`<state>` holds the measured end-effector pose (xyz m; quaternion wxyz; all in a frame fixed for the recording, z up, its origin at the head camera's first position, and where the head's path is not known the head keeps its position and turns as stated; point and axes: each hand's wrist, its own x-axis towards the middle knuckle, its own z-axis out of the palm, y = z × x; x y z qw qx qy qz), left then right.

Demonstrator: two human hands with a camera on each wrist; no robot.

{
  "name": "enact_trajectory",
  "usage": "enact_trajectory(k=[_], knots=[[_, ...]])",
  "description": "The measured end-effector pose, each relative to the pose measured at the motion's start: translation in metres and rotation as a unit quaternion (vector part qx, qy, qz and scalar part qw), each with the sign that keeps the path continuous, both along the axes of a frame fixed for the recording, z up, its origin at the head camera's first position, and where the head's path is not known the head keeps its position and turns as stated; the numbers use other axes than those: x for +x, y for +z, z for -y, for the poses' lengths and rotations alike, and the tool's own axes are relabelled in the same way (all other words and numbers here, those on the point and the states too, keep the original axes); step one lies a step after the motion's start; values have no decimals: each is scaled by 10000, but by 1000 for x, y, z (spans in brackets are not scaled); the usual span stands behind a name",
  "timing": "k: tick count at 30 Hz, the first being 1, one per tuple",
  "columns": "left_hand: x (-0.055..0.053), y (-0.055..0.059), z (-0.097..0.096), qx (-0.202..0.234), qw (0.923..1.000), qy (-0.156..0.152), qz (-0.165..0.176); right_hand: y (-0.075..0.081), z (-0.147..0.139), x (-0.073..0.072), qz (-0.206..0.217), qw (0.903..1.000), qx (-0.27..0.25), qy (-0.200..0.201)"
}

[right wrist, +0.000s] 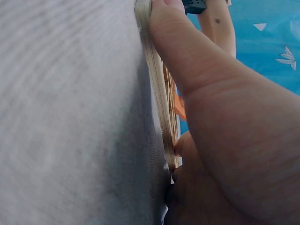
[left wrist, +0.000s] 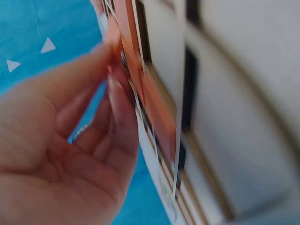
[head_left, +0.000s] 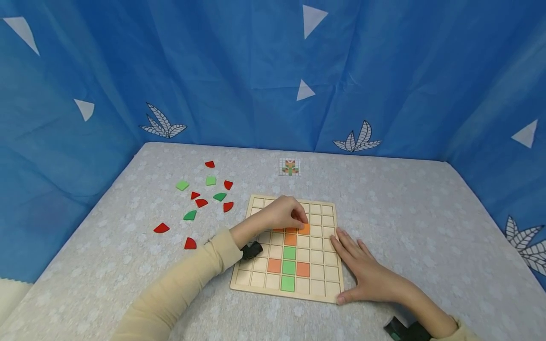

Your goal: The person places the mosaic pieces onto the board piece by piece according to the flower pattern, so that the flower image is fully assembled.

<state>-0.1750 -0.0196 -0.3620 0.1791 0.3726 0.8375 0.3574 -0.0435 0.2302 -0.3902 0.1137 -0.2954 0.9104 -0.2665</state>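
A wooden grid board [head_left: 317, 286] lies flat on the cloth-covered table. My left hand [head_left: 283, 213] reaches over its upper half and pinches an orange square tile [head_left: 304, 229] between thumb and fingers, also visible as an orange tile [left wrist: 112, 36] in the left wrist view. Beside it in the same row sit more orange pieces, partly hidden by the hand. Below them a column holds an orange tile [head_left: 290, 239] and green tiles [head_left: 289, 253], with a salmon tile [head_left: 274, 265] on either side. My right hand [head_left: 368, 274] rests spread against the board's right edge.
Loose red quarter-round pieces [head_left: 161, 228], green leaf-like pieces [head_left: 190, 215] and light green squares [head_left: 182, 185] are scattered left of the board. A small pattern card [head_left: 289, 167] lies behind it. Blue curtain [head_left: 256, 71] surrounds the table's back and sides.
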Motion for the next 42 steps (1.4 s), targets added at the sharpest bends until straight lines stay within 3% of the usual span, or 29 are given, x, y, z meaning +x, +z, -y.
enact_trajectory(k=[15,26,30,35,39,42], knots=[[5,-1,1,-51,9998,107,-137,0,1,-1,0,9999,98,-36],[1,-4,4,349,9994,62,54,-1,0,-1,-26,10000,21,-16],[1,5,9,634,9979,107,122,-1,0,0,-34,10000,-1,-5],[4,28,27,982,9944,375,97,-1,1,0,-17,10000,6,-27],[8,45,58,1186,9900,762,38,0,1,0,65,10000,27,-38],[10,51,90,1275,9842,1229,25,1,0,-1,116,9999,29,-52]])
